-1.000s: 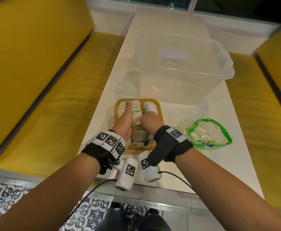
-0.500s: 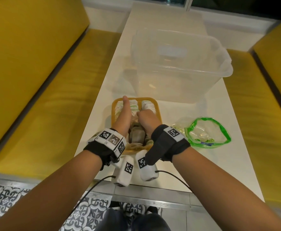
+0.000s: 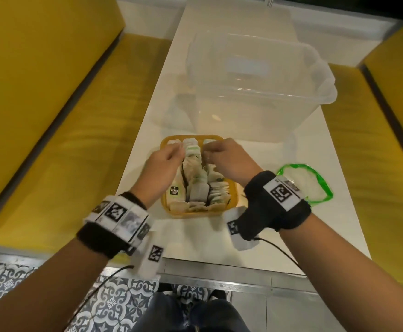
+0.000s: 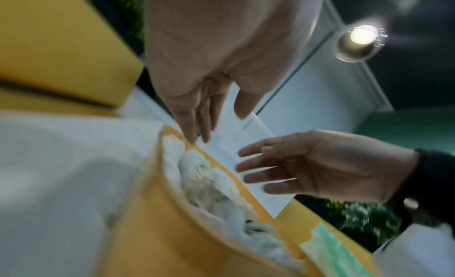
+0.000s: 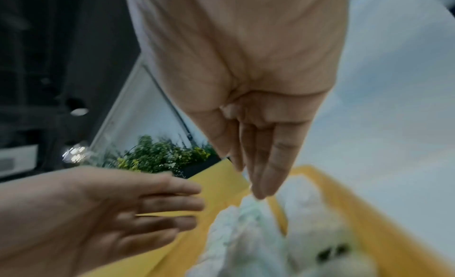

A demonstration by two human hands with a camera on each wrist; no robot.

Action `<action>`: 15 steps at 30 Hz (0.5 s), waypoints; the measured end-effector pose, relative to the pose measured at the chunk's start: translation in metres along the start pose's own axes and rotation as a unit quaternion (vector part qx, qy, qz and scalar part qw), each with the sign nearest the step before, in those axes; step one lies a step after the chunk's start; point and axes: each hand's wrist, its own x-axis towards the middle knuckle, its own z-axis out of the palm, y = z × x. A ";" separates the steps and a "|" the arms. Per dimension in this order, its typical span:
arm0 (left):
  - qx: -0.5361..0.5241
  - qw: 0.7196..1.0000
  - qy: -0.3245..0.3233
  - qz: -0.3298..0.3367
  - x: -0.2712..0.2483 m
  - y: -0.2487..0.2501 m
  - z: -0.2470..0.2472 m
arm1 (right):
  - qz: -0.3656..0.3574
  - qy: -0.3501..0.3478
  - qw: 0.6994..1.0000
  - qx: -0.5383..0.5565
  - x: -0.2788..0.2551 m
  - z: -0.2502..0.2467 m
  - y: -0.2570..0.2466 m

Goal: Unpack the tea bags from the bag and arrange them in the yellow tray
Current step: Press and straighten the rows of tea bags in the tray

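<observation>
The yellow tray (image 3: 195, 213) sits on the white table near its front edge and is packed with rows of paper tea bags (image 3: 197, 188). My left hand (image 3: 175, 152) hovers over the tray's left half and my right hand (image 3: 209, 154) over its right half. Both have nearly straight fingers and hold nothing. In the left wrist view the left hand (image 4: 214, 123) points down at the tray's far rim (image 4: 172, 131). In the right wrist view the right fingertips (image 5: 257, 193) touch the top of a tea bag (image 5: 246, 232). The clear green-rimmed bag (image 3: 315, 188) lies open to the right of the tray.
A large clear plastic tub (image 3: 255, 85) stands right behind the tray. Yellow bench seats (image 3: 64, 140) run along both sides of the narrow white table (image 3: 195, 238). The table's front edge is close to my wrists.
Both hands were pushed down among the tea bags in the tray. They have since lifted and spread apart, uncovering the rows of tea bags.
</observation>
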 end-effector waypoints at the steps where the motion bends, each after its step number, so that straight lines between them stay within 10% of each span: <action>1: 0.027 0.999 0.004 0.030 -0.007 0.000 -0.011 | -0.035 0.018 0.999 -0.029 -0.008 -0.009 -0.001; 4: 0.213 0.971 -0.058 0.093 -0.023 -0.003 -0.034 | -0.113 0.016 0.984 -0.137 -0.029 -0.023 -0.003; 8: 0.476 0.856 -0.127 0.155 -0.035 0.000 -0.030 | -0.127 -0.085 0.945 -0.290 -0.042 -0.003 0.002; 15: 0.610 0.767 -0.120 0.159 -0.023 0.008 -0.015 | -0.166 -0.074 0.890 -0.419 -0.034 0.035 0.000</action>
